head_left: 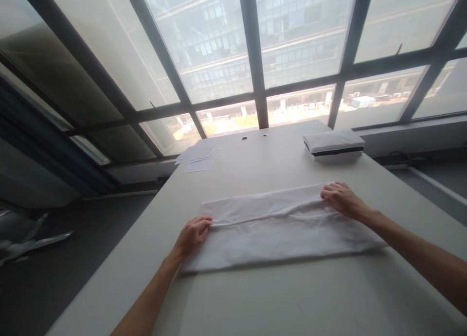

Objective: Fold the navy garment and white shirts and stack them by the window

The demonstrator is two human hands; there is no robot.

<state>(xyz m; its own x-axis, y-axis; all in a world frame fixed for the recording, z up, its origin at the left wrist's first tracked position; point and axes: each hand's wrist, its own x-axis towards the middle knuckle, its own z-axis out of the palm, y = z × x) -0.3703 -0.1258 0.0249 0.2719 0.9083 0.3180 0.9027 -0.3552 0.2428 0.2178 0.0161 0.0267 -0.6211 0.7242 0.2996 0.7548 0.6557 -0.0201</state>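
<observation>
A white cloth (270, 238), folded into a long strip, lies crosswise on the white table (255, 302). One layer's edge runs along its middle, with small wrinkles toward the right. My left hand (193, 235) is closed, pinching that edge at the cloth's left end. At the right end, my right hand (341, 199) grips the cloth near its far edge, fingers bent together. The kind of cloth cannot be told from its folded shape.
A stack of folded white and black cloths (333, 144) sits at the table's far right. Loose paper sheets (197, 153) lie at the far left. Two round holes show near the far edge, in front of tall windows (204, 44). A dark curtain (47, 136) hangs at left.
</observation>
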